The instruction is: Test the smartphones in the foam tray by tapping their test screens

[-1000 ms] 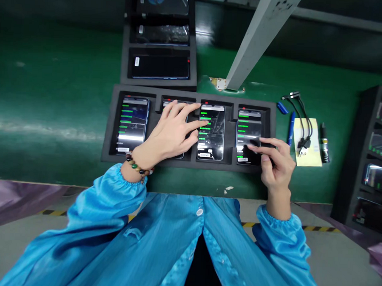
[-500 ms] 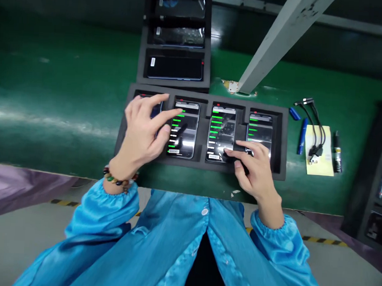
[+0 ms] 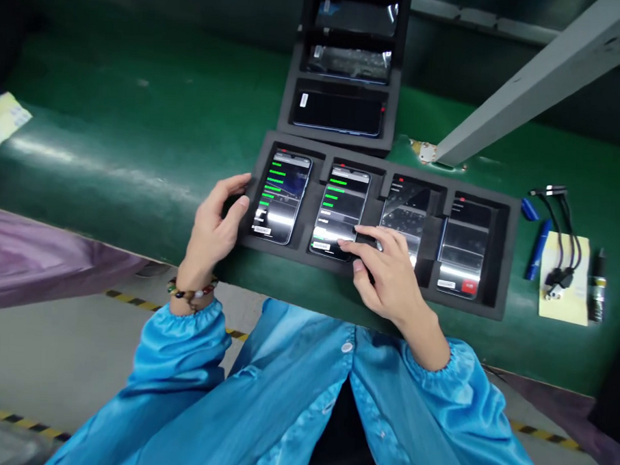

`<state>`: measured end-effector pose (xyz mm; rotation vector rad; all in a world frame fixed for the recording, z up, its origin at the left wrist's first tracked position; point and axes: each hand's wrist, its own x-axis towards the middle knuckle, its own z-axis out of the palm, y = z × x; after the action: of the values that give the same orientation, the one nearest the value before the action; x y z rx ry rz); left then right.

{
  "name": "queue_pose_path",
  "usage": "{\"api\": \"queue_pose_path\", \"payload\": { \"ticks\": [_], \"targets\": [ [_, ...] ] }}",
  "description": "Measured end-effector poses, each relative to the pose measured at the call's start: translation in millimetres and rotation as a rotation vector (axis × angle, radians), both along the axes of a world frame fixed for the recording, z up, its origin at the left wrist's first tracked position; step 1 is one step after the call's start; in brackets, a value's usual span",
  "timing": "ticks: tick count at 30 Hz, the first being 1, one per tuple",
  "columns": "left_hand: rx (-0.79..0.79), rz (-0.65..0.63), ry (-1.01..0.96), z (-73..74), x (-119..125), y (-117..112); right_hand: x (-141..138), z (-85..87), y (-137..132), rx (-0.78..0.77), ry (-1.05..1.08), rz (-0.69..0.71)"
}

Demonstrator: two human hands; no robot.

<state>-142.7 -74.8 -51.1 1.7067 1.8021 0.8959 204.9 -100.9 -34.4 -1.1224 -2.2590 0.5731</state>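
A dark foam tray (image 3: 303,257) holds a row of smartphones in separate slots. Beside its left edge is my left hand (image 3: 215,225), fingers curved and thumb apart, holding nothing; whether the fingertips press the tray I cannot tell. My right hand (image 3: 393,274) reaches over the tray with fingers apart, its index fingertip at the lower screen of the second phone (image 3: 340,206). Green and white text lines show on that phone and on the leftmost phone (image 3: 283,197). The third phone (image 3: 406,206) is partly covered by my right hand. On the rightmost phone (image 3: 463,246) a red box shows at the bottom.
Behind stands another foam tray (image 3: 339,139) with phones lying sideways. A grey metal post (image 3: 500,110) rises at the back right. Right of the tray lie a blue pen (image 3: 538,249), short black cables (image 3: 564,237), a yellow note (image 3: 563,309) and a dark marker (image 3: 599,286).
My left hand has left the phones for the tray's left edge. My right hand has gone from the third phone to the second. The right two screens now look mostly dark. The view has shifted left.
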Motion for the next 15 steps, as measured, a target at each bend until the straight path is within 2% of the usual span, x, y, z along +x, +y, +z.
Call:
{"api": "queue_pose_path", "payload": {
  "ticks": [6, 11, 15],
  "targets": [
    [-0.003, -0.060, 0.027, 5.0, 2.0, 1.4, -3.0, -1.4, 1.8, -0.006, -0.055, -0.044],
    [0.016, -0.067, 0.001, -0.4, -1.1, 6.3, -2.7, -0.7, 1.2, -0.002, -0.049, -0.030],
    [0.038, -0.059, -0.037, -6.7, -2.8, 8.4, -4.5, -0.5, 2.6, -0.008, -0.058, -0.073]
  ]
}}
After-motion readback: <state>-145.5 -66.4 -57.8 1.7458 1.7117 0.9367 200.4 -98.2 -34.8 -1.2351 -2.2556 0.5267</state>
